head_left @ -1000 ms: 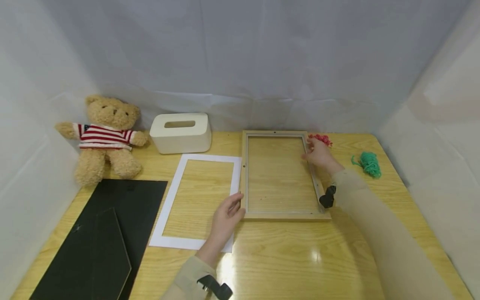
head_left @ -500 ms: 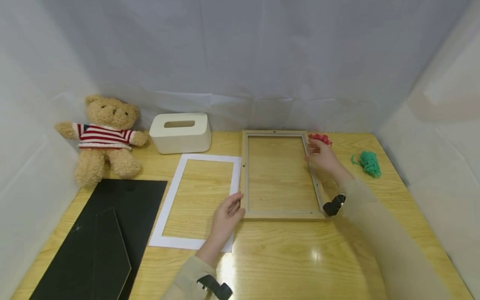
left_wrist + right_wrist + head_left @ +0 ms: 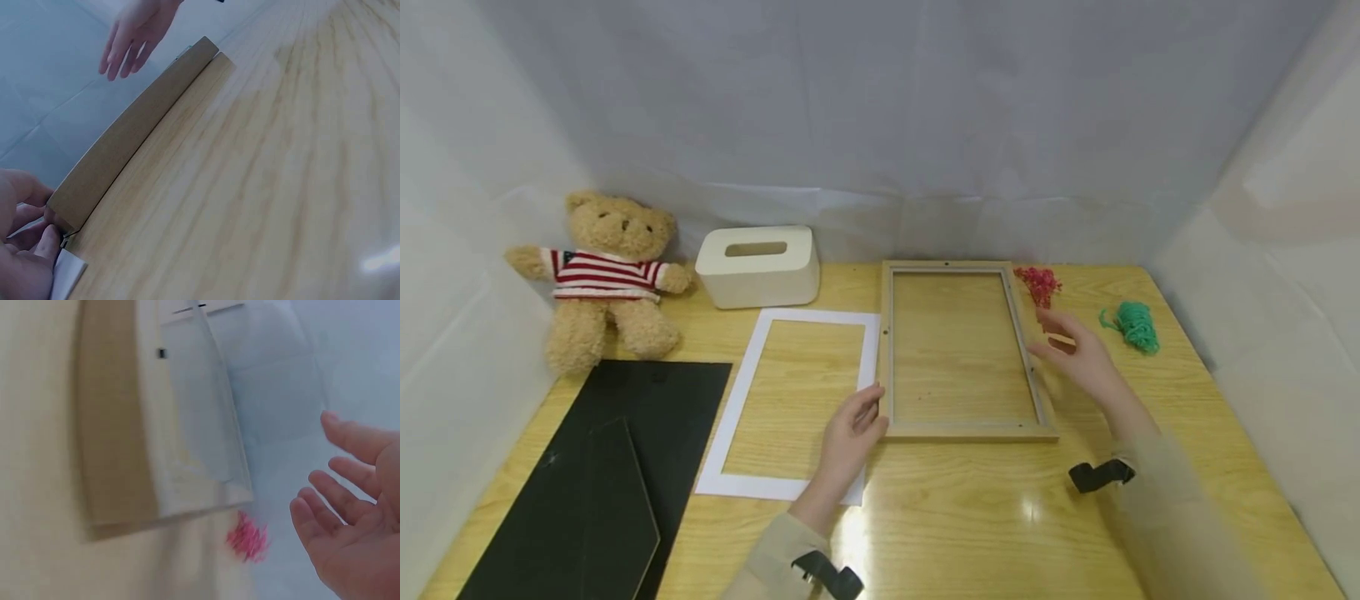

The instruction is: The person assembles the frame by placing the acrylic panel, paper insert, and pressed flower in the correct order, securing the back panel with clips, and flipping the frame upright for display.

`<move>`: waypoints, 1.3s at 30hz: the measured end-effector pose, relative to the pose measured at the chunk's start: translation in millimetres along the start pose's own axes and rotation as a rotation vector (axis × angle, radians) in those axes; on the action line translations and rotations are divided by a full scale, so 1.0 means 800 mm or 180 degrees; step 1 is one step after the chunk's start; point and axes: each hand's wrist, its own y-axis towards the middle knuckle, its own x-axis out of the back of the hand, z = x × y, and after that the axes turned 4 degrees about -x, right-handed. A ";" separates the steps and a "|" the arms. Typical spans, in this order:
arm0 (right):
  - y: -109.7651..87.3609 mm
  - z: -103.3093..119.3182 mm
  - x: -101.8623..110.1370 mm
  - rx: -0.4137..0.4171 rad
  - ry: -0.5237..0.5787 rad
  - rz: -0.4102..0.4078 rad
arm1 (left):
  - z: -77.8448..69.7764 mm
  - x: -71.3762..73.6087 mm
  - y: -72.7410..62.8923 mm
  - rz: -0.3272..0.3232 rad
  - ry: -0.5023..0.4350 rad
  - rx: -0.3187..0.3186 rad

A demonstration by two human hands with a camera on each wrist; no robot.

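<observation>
A light wooden picture frame [image 3: 970, 432] lies flat on the table with its inner opening facing up. My left hand [image 3: 847, 433] rests beside its lower left corner, fingertips touching the outer side. In the left wrist view, the left hand's fingers [image 3: 47, 240] meet the end of the frame. My right hand [image 3: 1086, 358] hovers just off the frame's right side, fingers loosely spread and holding nothing. In the right wrist view that hand [image 3: 356, 512] is apart from the frame. A bunch of small pink flowers [image 3: 1040, 286] lies beyond it, by the frame's upper right corner.
A white mat border [image 3: 747, 400] lies left of the frame. Further left is a black backing board [image 3: 572, 467] with a stand flap. Behind sit a teddy bear [image 3: 613, 275] and a white tissue box [image 3: 758, 279]. Green yarn [image 3: 1137, 326] lies at the right.
My right hand has moved off the frame's upper right edge, toward me and to the right, uncovering the pink flowers. The left hand and the frame stay put.
</observation>
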 end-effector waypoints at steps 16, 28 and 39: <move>-0.092 -0.044 -0.034 -0.0940 0.1170 -0.0016 | -0.007 0.008 0.001 -0.0260 -0.0155 0.0427; -0.108 -0.065 -0.046 -0.0453 0.1132 0.0171 | -0.016 0.002 0.002 -0.0316 -0.0117 0.0403; -0.119 -0.060 -0.051 -0.0282 -0.0150 -0.0128 | -0.031 -0.003 0.004 -0.0237 0.0159 0.0130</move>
